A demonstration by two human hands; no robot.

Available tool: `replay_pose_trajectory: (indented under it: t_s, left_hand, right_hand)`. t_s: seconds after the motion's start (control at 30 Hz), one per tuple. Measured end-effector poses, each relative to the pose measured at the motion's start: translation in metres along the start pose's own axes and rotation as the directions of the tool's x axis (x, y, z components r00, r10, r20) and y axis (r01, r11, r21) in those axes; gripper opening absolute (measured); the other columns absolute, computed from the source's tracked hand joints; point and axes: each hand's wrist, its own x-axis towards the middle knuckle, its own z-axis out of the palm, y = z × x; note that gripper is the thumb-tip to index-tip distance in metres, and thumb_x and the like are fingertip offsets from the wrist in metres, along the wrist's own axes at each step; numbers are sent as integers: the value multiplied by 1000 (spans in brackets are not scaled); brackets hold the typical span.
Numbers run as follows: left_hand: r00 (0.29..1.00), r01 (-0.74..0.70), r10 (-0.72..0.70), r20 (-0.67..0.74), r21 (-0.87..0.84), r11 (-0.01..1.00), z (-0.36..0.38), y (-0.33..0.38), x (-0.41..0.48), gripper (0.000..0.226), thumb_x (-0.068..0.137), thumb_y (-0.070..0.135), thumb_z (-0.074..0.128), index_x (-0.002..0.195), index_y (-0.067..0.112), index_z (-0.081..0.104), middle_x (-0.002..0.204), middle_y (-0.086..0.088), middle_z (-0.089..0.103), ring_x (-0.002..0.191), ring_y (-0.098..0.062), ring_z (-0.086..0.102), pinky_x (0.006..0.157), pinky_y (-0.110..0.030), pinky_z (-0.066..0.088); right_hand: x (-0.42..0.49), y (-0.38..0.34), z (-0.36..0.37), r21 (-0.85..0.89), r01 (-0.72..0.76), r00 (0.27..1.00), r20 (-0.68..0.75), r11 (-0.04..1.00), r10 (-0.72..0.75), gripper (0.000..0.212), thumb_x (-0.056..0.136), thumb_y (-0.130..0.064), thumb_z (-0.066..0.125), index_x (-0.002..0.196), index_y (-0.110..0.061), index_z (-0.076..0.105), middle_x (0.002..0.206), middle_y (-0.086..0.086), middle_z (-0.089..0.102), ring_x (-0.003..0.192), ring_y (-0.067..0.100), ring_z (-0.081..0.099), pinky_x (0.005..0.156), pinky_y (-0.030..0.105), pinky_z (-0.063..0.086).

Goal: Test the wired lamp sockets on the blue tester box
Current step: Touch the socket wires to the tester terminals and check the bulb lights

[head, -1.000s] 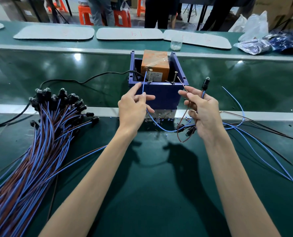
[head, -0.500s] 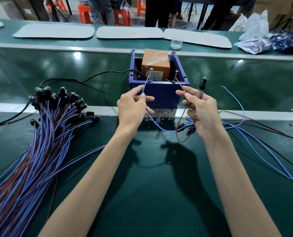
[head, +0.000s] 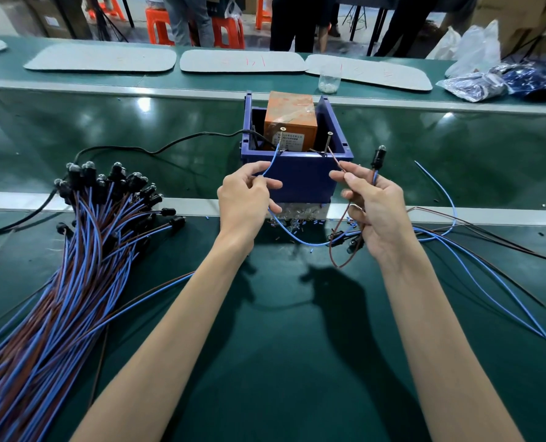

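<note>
The blue tester box (head: 300, 177) stands mid-table with an orange block (head: 291, 122) inside and two upright screw posts at its front rim. My left hand (head: 244, 202) pinches a blue wire (head: 273, 161) whose tip reaches the left post. My right hand (head: 373, 208) pinches a brown wire (head: 335, 161) running up to the right post, and also holds a black lamp socket (head: 377, 157) upright above its fingers, with more sockets (head: 345, 242) hanging below the palm.
A big bundle of blue and brown wired sockets (head: 83, 237) lies at the left. Loose wired leads (head: 475, 260) trail to the right. A black cable (head: 131, 151) runs into the box. A clear cup (head: 329, 79), grey pads and plastic bags sit behind.
Both hands have stayed in front of the box; the wire ends have shifted slightly against the two posts. The upright socket stays in my right hand.
</note>
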Motion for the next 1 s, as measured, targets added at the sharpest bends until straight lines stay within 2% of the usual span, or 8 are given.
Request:
replay_pose_trajectory:
  t_s: [0.33,1.0]
  left_hand:
    - [1000,-1,1,-12,34,999,1,-6,3,35,98,3,33,109,21,61,82,6,64,36,-5,52,46,-15,42]
    - [1000,1,0,-27,38,999,1,-7,2,36,99,3,31,101,25,60,79,5,58,36,-3,50,46,-15,42]
  right_hand:
    - [-2,0,1,-22,-6,1000,-2,1000,6,21,95,-1,50,97,-13,68,86,-1,73,53,1,44,35,10,25]
    - [-3,-5,1,-18,-11,1000,0,1000,11,23,94,0,48,96,-12,68,81,-3,72,51,2,40,34,10,23]
